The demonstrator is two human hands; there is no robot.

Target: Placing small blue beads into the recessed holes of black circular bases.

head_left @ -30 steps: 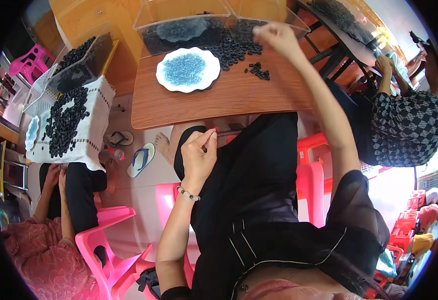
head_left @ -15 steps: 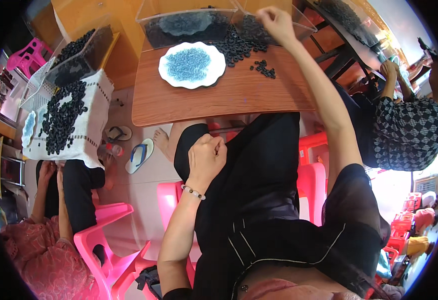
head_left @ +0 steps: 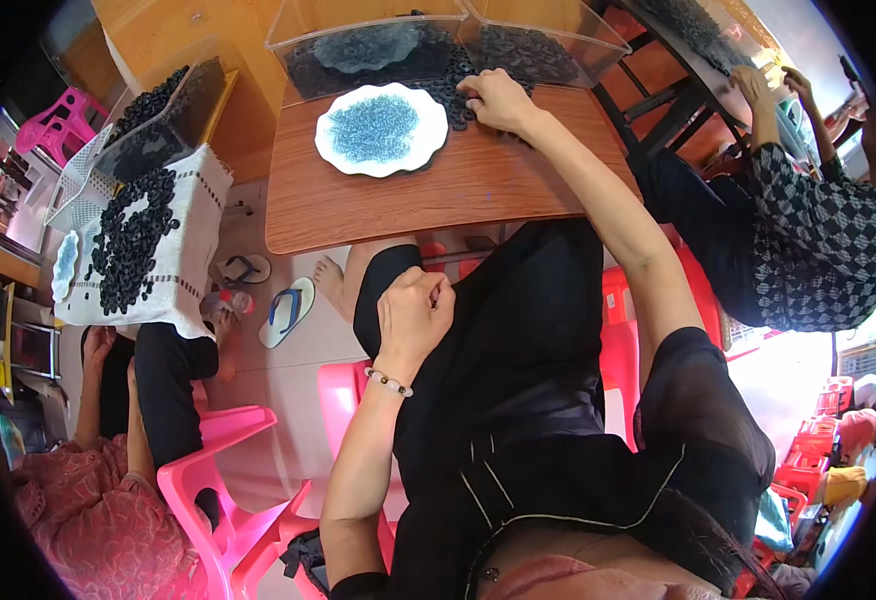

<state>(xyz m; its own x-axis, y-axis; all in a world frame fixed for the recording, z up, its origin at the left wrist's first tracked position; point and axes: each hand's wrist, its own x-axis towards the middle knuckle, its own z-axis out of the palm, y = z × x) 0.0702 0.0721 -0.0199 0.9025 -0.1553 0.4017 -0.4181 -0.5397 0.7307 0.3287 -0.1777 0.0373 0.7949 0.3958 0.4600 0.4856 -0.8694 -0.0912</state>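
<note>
My right hand (head_left: 500, 102) is on the wooden table, its bent fingers down at a loose pile of small black ring-shaped pieces (head_left: 454, 104). Whatever lies between those fingertips is hidden. To the left of this hand sits a white scalloped plate (head_left: 434, 146), with many tiny blue-grey beads (head_left: 373, 128) heaped in its middle. My left hand (head_left: 415, 312) rests closed over my thigh, below the table's near edge, fingers curled in. I cannot make out anything inside it. A beaded bracelet (head_left: 388, 382) circles the left wrist.
Two clear plastic bins stand along the table's far edge, a left bin (head_left: 303, 75) and a right bin (head_left: 548, 55), both with black pieces. At left, a person sits by a cloth-covered table (head_left: 193, 215) bearing black pieces. Another person in a checked top (head_left: 818, 250) works at right.
My right hand has come down and left from over the right bin to the black pile. My left hand stays put. The person at right has raised their hands.
</note>
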